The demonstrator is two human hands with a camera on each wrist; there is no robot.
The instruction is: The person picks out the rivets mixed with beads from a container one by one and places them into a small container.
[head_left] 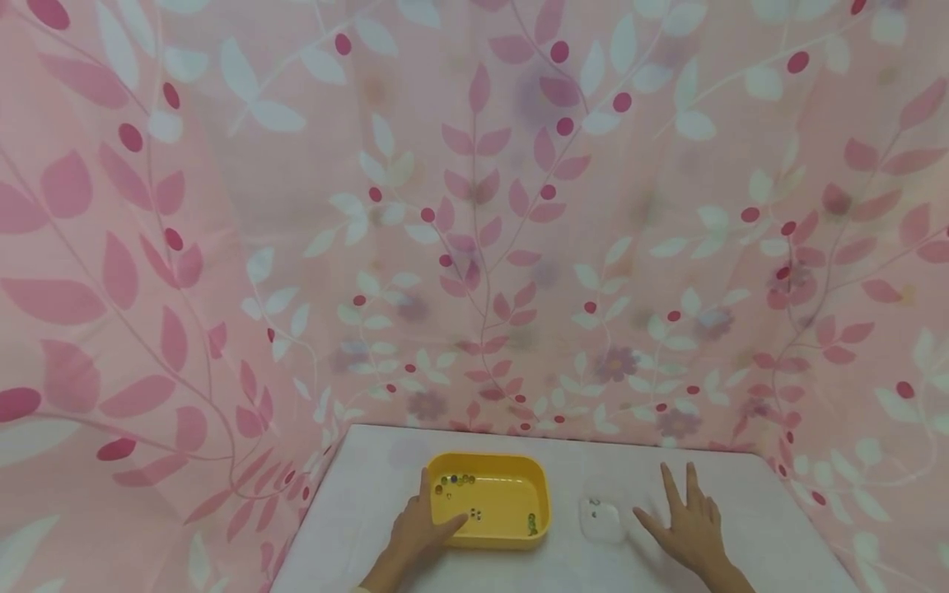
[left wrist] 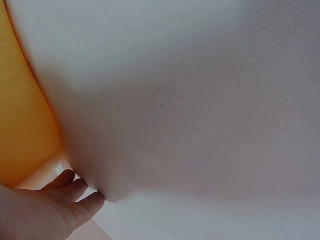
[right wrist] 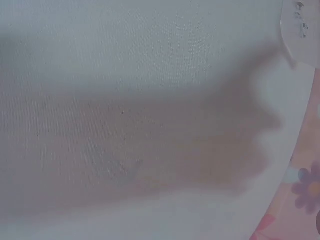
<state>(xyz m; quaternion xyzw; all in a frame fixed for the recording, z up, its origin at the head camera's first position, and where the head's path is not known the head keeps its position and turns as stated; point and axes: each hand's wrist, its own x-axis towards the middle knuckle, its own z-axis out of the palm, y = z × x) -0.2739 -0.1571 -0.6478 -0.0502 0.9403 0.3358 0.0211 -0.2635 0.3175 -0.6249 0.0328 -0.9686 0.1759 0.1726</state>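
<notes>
A yellow rectangular tray (head_left: 511,542) sits on the table, holding small glass-like beads (head_left: 531,525) in loose clusters. At its near left corner is my left hand (head_left: 417,525), index finger straight along the left side and thumb reaching over the near rim. In the left wrist view, other fingers (left wrist: 90,202) of this hand extend down beside the tray's outer wall. To the tray's right lies a small clear square dish (head_left: 610,527) with a few tiny pieces inside. My right hand (head_left: 693,531) hovers right of that dish, fingers spread, holding nothing; only its shadow shows in the right wrist view.
The white table (head_left: 356,502) carries both containers. Behind it and along both sides hangs pink leaf-patterned cloth (head_left: 474,247), close to the table's edges.
</notes>
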